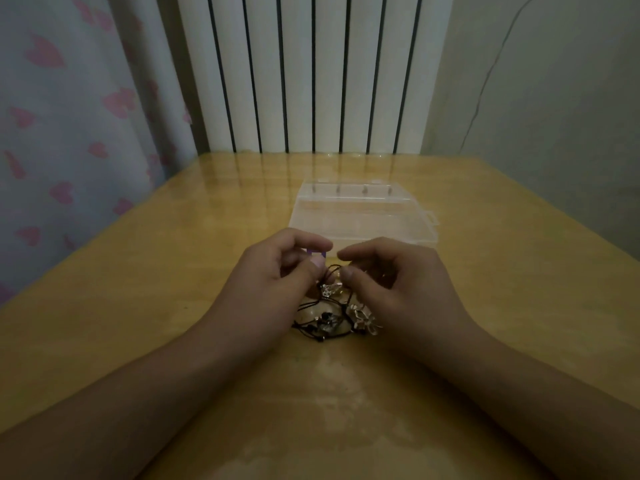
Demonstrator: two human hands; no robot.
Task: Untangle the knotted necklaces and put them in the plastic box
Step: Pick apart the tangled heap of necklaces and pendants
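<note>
A tangle of necklaces (pixel 327 317) with thin black cords and silver pendants lies on the wooden table (pixel 138 306) between my hands. My left hand (pixel 277 271) pinches a black cord near the top of the tangle with thumb and fingers curled. My right hand (pixel 391 275) pinches the cord right beside it, thumb tip almost meeting the left thumb. A silver pendant (pixel 365 318) lies under the edge of my right hand. The clear plastic box (pixel 363 216) sits just behind my hands, its lid down as far as I can tell.
A white ribbed radiator (pixel 311 74) stands behind the table's far edge. A curtain with pink hearts (pixel 69 133) hangs at the left, a plain wall at the right. A small purple thing (pixel 313 252) peeks out behind my left fingers.
</note>
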